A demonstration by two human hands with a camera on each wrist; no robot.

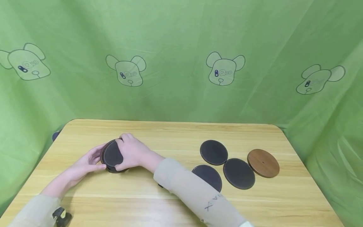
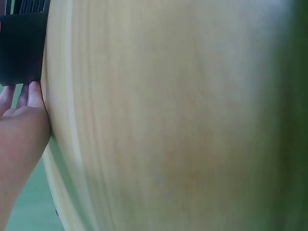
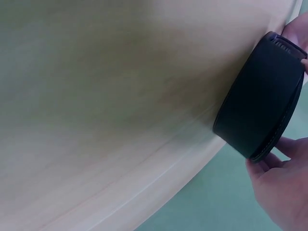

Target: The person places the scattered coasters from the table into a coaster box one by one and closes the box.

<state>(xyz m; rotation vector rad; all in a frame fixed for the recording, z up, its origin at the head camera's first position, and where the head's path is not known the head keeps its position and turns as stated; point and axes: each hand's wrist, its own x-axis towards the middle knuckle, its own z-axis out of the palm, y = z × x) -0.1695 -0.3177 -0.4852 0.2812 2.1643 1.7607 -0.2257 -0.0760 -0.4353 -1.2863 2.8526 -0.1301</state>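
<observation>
At the left of the table, a round dark coaster holder (image 3: 262, 94) stands with a round black coaster (image 1: 112, 154) at its top. My left hand (image 1: 86, 162) holds the holder's left side, thumb toward the front and fingers round the back. From the right, my right hand (image 1: 132, 153) grips the coaster by its edge, thumb at the front and fingers over the far side. In the right wrist view the coaster's stitched edge lies along the holder's rim, with a narrow dark gap. The holder's side (image 2: 21, 50) also shows in the left wrist view.
Black coasters lie flat to the right: one at the back (image 1: 214, 152), one in the middle (image 1: 239, 173) and one partly behind my right sleeve (image 1: 208, 176). A brown wooden-looking disc (image 1: 263, 163) lies beside them. Green cloth (image 1: 175, 101) hangs behind the wooden table (image 1: 136, 201).
</observation>
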